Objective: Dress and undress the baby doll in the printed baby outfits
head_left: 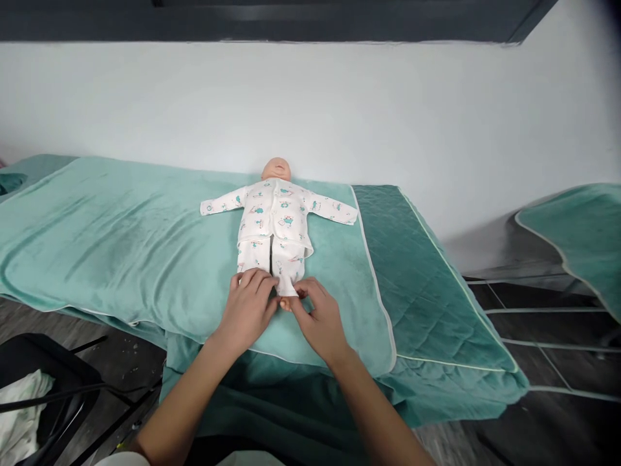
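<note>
A baby doll lies on its back in a white printed jacket that is closed down the front. Both sleeves stretch out to the sides. It also wears matching trousers. My right hand pinches the cuff of the trouser leg on the right, just above a partly visible foot. Curled over the lower legs, my left hand has its thumb and forefinger closed at the inner side of that same cuff. The other trouser leg's end is hidden beneath my left hand.
A light green blanket covers the bed under the doll, with a darker quilted cover to the right. A black chair holding white cloth stands at lower left. Behind the bed is a white wall; a metal rack is at right.
</note>
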Available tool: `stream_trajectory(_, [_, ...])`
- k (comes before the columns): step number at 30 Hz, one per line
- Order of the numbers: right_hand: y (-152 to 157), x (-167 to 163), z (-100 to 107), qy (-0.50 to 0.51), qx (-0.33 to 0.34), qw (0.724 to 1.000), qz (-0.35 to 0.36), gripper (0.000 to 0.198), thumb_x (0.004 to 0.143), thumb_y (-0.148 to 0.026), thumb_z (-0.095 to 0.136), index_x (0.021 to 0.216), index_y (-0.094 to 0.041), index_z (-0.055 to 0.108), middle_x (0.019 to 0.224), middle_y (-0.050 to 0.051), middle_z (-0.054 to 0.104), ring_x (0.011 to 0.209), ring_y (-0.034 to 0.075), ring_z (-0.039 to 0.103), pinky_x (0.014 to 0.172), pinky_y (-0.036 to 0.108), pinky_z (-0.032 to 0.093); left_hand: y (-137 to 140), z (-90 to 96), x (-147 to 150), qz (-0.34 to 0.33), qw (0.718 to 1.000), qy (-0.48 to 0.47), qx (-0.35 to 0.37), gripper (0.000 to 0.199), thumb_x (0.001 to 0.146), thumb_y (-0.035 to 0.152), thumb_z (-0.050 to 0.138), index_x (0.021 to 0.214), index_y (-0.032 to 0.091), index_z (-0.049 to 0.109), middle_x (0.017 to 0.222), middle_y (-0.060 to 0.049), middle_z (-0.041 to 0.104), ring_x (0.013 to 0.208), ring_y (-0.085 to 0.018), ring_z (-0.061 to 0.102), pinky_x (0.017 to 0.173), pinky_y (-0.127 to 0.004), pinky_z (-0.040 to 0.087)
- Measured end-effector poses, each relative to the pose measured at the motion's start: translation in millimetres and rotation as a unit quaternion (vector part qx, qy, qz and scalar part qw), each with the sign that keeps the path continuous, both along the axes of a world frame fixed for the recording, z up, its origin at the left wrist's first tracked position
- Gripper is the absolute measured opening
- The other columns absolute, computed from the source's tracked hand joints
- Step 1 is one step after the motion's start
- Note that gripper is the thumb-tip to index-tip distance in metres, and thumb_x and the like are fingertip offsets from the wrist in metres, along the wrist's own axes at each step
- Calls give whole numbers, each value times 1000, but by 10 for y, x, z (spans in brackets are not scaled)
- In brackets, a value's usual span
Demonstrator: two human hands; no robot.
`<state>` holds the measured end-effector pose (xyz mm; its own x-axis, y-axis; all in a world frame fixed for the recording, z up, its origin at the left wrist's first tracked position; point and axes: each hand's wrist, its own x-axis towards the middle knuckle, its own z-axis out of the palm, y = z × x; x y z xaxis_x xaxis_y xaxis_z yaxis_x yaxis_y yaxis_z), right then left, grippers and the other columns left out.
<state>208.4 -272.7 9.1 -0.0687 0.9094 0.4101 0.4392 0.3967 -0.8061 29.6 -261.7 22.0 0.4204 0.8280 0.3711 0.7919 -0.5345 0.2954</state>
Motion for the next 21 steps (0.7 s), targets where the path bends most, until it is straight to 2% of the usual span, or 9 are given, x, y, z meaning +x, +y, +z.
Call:
stream_trajectory(5, [33, -8, 21, 7, 4, 1000, 14, 15, 93, -14, 60, 82, -23, 56, 81, -1, 59, 75, 15, 55, 71, 29, 44, 27, -38, 51, 7, 998, -63, 23, 15, 99, 34, 59, 108, 21, 61, 106, -4, 72, 105, -23, 62, 90, -41, 40])
stream_trajectory(9, [66, -14, 21, -1, 18, 1000, -2, 16, 90, -10, 62, 82, -23, 56, 80, -2, 57, 74, 14, 54, 70, 28, 44, 88, -61, 87, -5, 997, -63, 44, 10, 98, 30, 62, 102, 21, 61, 101, -1, 73, 100, -21, 65, 92, -42, 40])
stream_trajectory(13, [56, 26, 35, -36, 51, 998, -3, 14, 93, -10, 59, 89, -23, 57, 84, -1, 60, 75, 14, 57, 71, 27, 46, 145, -119, 57, -39, 995, -60, 76, 5, 96, 21, 59, 100, 21, 62, 95, -1, 73, 94, -20, 65, 95, -42, 42])
stream_trajectory(17, [-8, 119, -53, -117, 82, 990, -2, 11, 96, -12, 58, 98, -22, 58, 92, 3, 63, 86, 17, 61, 76, 30, 48, 110, -208, -2, -54, 988, -91, 111, 10, 93, 13, 58, 99, 20, 62, 91, -1, 73, 91, -18, 65, 100, -42, 45])
stream_trajectory(21, [-126, 192, -209, -157, 73, 985, 6, 14, 95, -9, 58, 98, -23, 55, 92, 3, 62, 86, 19, 62, 76, 31, 50, -9, -274, -26, -48, 983, -90, 150, 16, 90, 10, 60, 103, 19, 61, 92, -2, 72, 93, -19, 64, 99, -42, 49])
